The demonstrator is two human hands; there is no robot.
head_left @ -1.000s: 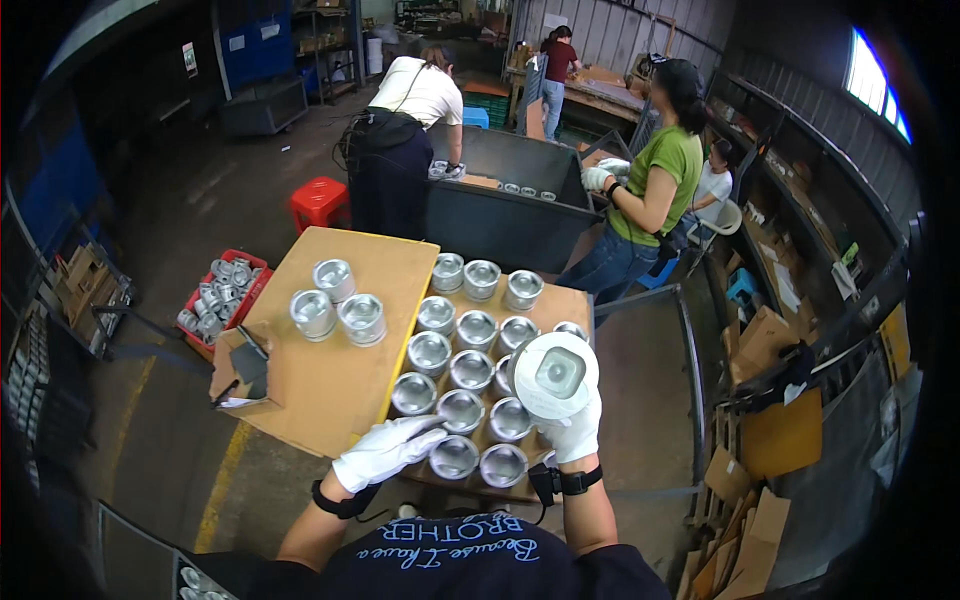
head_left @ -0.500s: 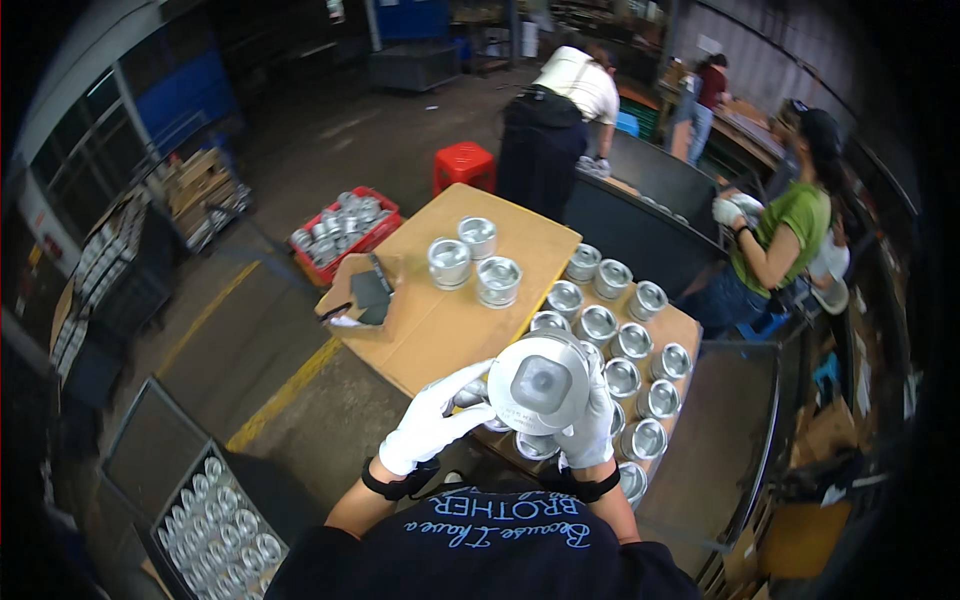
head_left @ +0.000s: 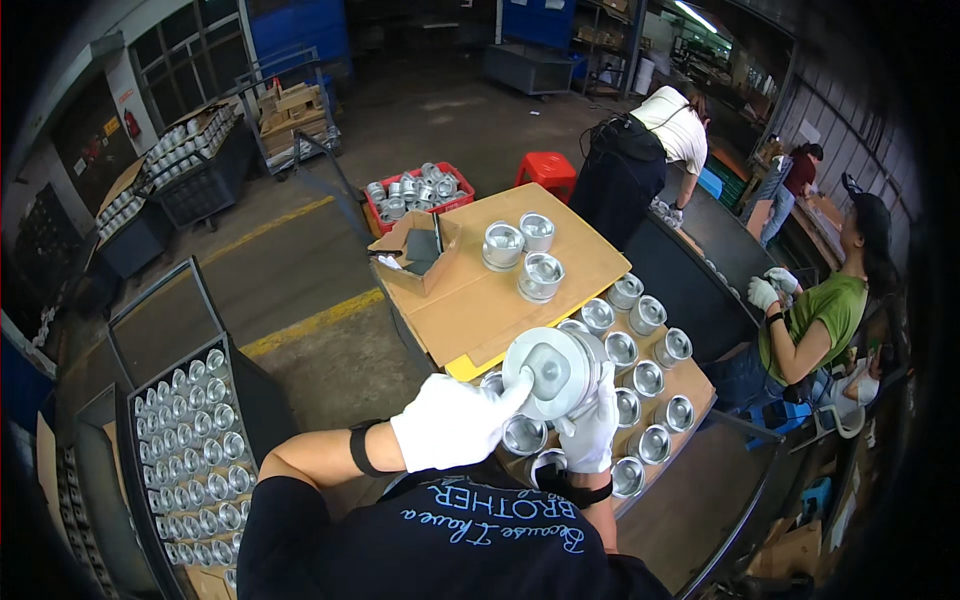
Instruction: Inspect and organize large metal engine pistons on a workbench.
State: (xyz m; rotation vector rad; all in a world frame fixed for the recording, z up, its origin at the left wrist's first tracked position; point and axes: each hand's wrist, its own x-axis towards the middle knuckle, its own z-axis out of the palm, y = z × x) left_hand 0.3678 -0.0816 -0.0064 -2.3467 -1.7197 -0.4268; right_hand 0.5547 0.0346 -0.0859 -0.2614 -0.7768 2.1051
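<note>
Shifted from beside the piston (head_left: 562,366), the left hand (head_left: 448,424) now lays an extended finger on its round face, and the view has swung leftward. From the head, the right hand (head_left: 590,432) grips the piston with its fingers (head_left: 606,396) along the right side and lower edge, raised over the near part of the cardboard-topped counter (head_left: 470,315), apparently so the face stays uncovered and turned toward the wearer. The left fingertip touches the recess left of its middle; how that hand's other fingers stand, I cannot tell. Farther off, three loose pistons (head_left: 539,276) sit together on the counter's left part, well apart from the grouped pistons (head_left: 648,379) on the right, perhaps to keep the two lots separate. An open box (head_left: 438,273) stands at the left edge, seemingly for easy reach.
</note>
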